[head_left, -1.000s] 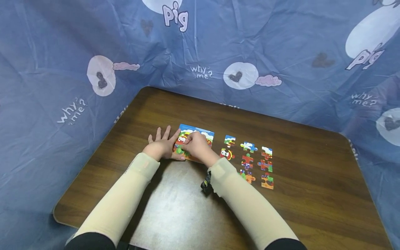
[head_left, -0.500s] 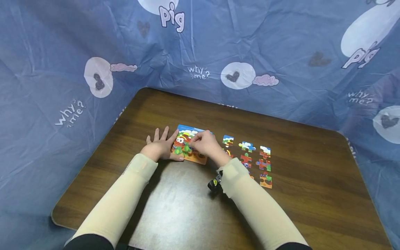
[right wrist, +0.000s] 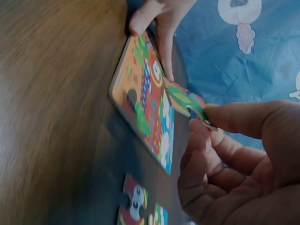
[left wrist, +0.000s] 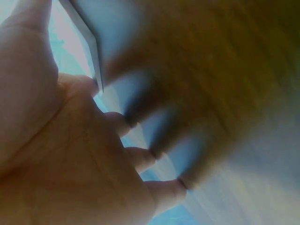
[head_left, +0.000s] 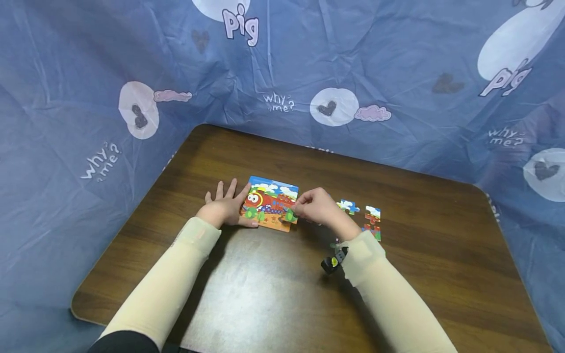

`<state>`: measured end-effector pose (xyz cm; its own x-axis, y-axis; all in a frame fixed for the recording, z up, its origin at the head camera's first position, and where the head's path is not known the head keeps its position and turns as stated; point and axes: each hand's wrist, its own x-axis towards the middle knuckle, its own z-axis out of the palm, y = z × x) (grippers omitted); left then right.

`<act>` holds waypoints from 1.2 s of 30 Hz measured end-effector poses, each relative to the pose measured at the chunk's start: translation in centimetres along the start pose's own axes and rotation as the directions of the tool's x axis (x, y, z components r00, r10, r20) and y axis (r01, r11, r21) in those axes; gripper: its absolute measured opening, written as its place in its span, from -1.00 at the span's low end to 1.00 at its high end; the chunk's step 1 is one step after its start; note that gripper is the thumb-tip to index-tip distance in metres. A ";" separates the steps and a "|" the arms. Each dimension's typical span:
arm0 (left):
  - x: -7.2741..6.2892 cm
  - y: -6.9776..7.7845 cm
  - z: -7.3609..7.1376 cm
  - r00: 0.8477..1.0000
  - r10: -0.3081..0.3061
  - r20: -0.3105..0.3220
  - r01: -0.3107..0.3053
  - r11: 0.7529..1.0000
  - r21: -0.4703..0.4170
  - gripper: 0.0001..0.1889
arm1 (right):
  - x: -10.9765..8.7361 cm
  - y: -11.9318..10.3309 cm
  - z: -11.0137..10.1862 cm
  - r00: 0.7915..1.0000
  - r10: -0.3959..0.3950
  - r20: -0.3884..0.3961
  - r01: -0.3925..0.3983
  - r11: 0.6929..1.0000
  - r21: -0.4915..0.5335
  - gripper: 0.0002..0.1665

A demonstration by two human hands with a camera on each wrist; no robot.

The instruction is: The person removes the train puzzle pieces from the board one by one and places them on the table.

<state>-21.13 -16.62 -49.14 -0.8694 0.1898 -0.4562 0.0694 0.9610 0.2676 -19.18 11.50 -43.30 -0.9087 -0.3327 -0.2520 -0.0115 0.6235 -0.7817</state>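
A colourful picture board (head_left: 270,203) with a red train, clouds and an orange ground lies on the table. My left hand (head_left: 222,211) is spread flat at the board's left side, thumb and forefinger along its edges; in the left wrist view the palm (left wrist: 70,145) fills the left part. Between thumb and fingertips my right hand (head_left: 321,210) pinches a green and orange jigsaw piece (right wrist: 180,97). In the head view this piece overlaps the board's lower right corner, and the right wrist view shows it raised off the board, tilted.
Right of the board, loose jigsaw pieces lie apart, among them a blue and white one (head_left: 347,206) and a cloud piece (head_left: 372,214); others are hidden under the right forearm. A white-eyed piece (right wrist: 133,201) lies near the board. Behind the wooden table (head_left: 419,235) hangs a blue printed cloth (head_left: 282,63).
My right hand has moved to the right with the jigsaw piece, from the board's left part to its right edge, uncovering the train picture. The left hand stays at the board's left edge.
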 end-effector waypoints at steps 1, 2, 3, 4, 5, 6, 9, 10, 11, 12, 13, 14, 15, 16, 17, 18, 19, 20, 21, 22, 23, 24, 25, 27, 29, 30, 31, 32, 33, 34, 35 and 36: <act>-0.2 0.1 -0.1 1.000 -0.003 0.004 0.003 1.000 0.001 0.38 | -0.2 0.2 -0.2 1.000 0.007 0.004 -0.007 1.000 -0.010 -0.80; -0.3 0.2 -0.3 1.000 -0.008 0.007 0.008 1.000 0.003 0.37 | -0.4 0.4 -0.4 1.000 0.008 0.008 -0.008 1.000 -0.025 -0.79; -0.6 0.3 -0.5 1.000 -0.008 0.008 0.008 1.000 0.004 0.36 | -0.7 0.6 -0.7 1.000 0.008 0.015 -0.007 0.999 -0.037 -0.78; -0.9 0.5 -0.7 1.000 -0.009 0.008 0.008 1.000 0.006 0.35 | -0.9 0.8 -0.9 1.000 0.007 0.023 -0.005 0.999 -0.051 -0.78; -1.1 0.6 -0.9 1.000 -0.010 0.007 0.010 1.000 0.007 0.34 | -1.1 0.9 -1.0 1.000 0.006 0.031 -0.004 0.998 -0.063 -0.78; -1.4 0.7 -1.0 1.000 -0.010 0.006 0.010 1.000 0.009 0.33 | -1.4 1.1 -1.2 0.999 0.003 0.038 0.000 0.997 -0.075 -0.78; -1.9 0.8 -1.3 1.000 0.004 0.002 -0.004 1.000 0.004 0.33 | -2.1 2.0 -1.6 0.998 0.011 0.061 -0.005 0.995 -0.100 -0.79; -1.8 0.7 -1.1 1.000 0.008 -0.004 -0.008 1.000 0.005 0.34 | -2.3 2.4 -1.7 0.998 0.022 0.067 -0.015 0.994 -0.106 -0.78; -1.6 0.5 -0.9 1.000 0.012 -0.009 -0.012 1.000 0.004 0.36 | -2.6 2.7 -1.7 0.997 0.036 0.073 -0.028 0.994 -0.106 -0.79; -1.7 0.5 -0.9 1.000 0.014 -0.009 -0.014 1.000 0.004 0.35 | -2.8 3.1 -1.7 0.996 0.047 0.080 -0.038 0.994 -0.103 -0.79; -1.7 0.5 -0.9 1.000 0.015 -0.008 -0.015 1.000 0.004 0.35 | -3.0 3.3 -1.7 0.994 0.061 0.088 -0.052 0.994 -0.098 -0.78; -1.8 0.5 -0.9 1.000 0.014 -0.008 -0.014 1.000 0.005 0.35 | -3.1 3.6 -1.6 0.993 0.075 0.092 -0.066 0.993 -0.096 -0.78; -1.8 0.5 -0.9 1.000 0.014 -0.008 -0.014 1.000 0.007 0.35 | -3.2 3.8 -1.6 0.992 0.079 0.096 -0.070 0.993 -0.096 -0.78; -1.9 0.5 -0.9 1.000 0.015 -0.008 -0.015 1.000 0.011 0.34 | -3.3 4.0 -1.5 0.992 0.081 0.093 -0.072 0.993 -0.099 -0.77; -2.1 0.6 -1.1 1.000 0.016 -0.004 -0.016 1.000 0.012 0.32 | -3.3 4.2 -1.4 0.993 0.080 0.089 -0.070 0.992 -0.109 -0.76; -2.3 0.8 -1.3 1.000 0.015 -0.001 -0.015 1.000 0.013 0.30 | -3.4 4.2 -1.3 0.994 0.080 0.080 -0.069 0.990 -0.122 -0.75; -2.3 0.7 -1.3 1.000 0.017 -0.003 -0.017 1.000 0.014 0.30 | -3.4 4.3 -1.1 0.994 0.082 0.067 -0.072 0.988 -0.140 -0.73; -2.3 0.7 -1.2 1.000 0.020 -0.006 -0.020 1.000 0.014 0.29 | -3.4 4.3 -1.0 0.995 0.085 0.052 -0.076 0.985 -0.157 -0.72; -2.2 0.7 -1.2 1.000 0.023 -0.007 -0.023 1.000 0.014 0.29 | -3.5 4.3 -0.9 0.995 0.091 0.038 -0.084 0.982 -0.171 -0.70; -2.1 0.7 -1.1 1.000 0.025 -0.008 -0.025 1.000 0.013 0.29 | -3.5 4.3 -0.8 0.995 0.099 0.023 -0.093 0.979 -0.183 -0.68; -2.1 0.6 -1.1 1.000 0.027 -0.010 -0.027 1.000 0.013 0.29 | -3.5 4.3 -0.7 0.994 0.106 0.011 -0.102 0.977 -0.190 -0.66; -2.0 0.7 -1.0 1.000 0.028 -0.009 -0.028 1.000 0.012 0.29 | -3.6 4.3 -0.5 0.993 0.115 -0.002 -0.113 0.975 -0.189 -0.65; -2.0 0.7 -1.0 1.000 0.028 -0.009 -0.028 1.000 0.013 0.29 | -3.6 4.2 -0.4 0.993 0.118 -0.012 -0.118 0.975 -0.190 -0.64; -2.0 0.7 -1.0 1.000 0.027 -0.007 -0.027 1.000 0.013 0.29 | -3.6 4.2 -0.3 0.993 0.116 -0.035 -0.121 0.972 -0.200 -0.62; -2.1 0.8 -1.1 1.000 0.024 -0.005 -0.023 1.000 0.015 0.29 | -3.6 4.1 -0.2 0.993 0.107 -0.055 -0.117 0.972 -0.204 -0.58; -2.2 0.8 -1.1 1.000 0.022 -0.005 -0.022 1.000 0.016 0.30 | -3.6 4.1 -0.1 0.992 0.106 -0.064 -0.117 0.971 -0.207 -0.55; -2.2 0.8 -1.2 1.000 0.023 -0.006 -0.023 1.000 0.015 0.30 | -3.6 4.1 0.0 0.992 0.104 -0.073 -0.117 0.971 -0.211 -0.50; -2.2 0.8 -1.2 1.000 0.024 -0.006 -0.024 1.000 0.014 0.30 | -3.6 4.2 0.1 0.991 0.106 -0.083 -0.121 0.969 -0.214 -0.47; -2.2 0.8 -1.2 1.000 0.028 -0.008 -0.027 1.000 0.013 0.29 | -3.6 4.2 0.2 0.990 0.109 -0.091 -0.127 0.969 -0.212 -0.43; -2.2 0.9 -1.2 0.999 0.031 -0.011 -0.031 0.999 0.012 0.29 | -3.6 4.3 0.2 0.988 0.116 -0.098 -0.134 0.969 -0.209 -0.40; -2.2 0.9 -1.1 0.999 0.035 -0.012 -0.035 0.999 0.011 0.29 | -3.6 4.3 0.3 0.987 0.125 -0.103 -0.144 0.968 -0.204 -0.38; -2.3 1.0 -1.2 0.999 0.038 -0.014 -0.038 0.999 0.010 0.29 | -3.6 4.4 0.3 0.985 0.131 -0.110 -0.151 0.967 -0.203 -0.36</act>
<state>-19.67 -16.35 -46.87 -0.8726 0.2237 -0.4341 0.1075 0.9551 0.2762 -15.85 15.19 -45.98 -0.9426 -0.1685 -0.2881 0.0416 0.7972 -0.6023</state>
